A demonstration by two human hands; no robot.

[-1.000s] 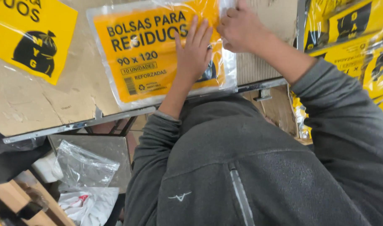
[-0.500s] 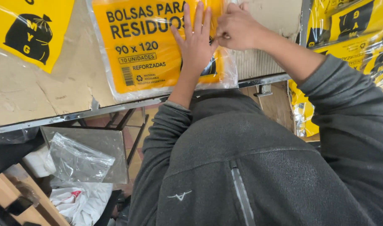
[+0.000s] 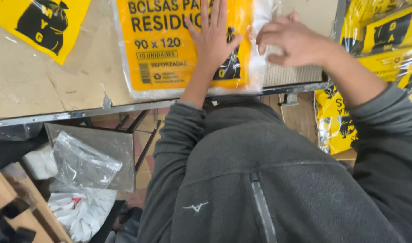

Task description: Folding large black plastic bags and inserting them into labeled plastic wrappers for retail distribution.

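From the head camera, the left hand [image 3: 213, 38] lies flat and open on the orange pack [image 3: 188, 45], pressing it down on the table [image 3: 57, 85]. Just right of it, the right hand [image 3: 292, 41] pinches the pack's clear plastic edge [image 3: 259, 54], fingers curled.

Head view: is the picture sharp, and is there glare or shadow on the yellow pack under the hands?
Head view: even, soft light, no hard shadows; the yellow pack reads sharp, with pale glare on its clear plastic edge by the right hand; the left hand lies flat and sharp; the stacked packs at right show shiny wrinkles.
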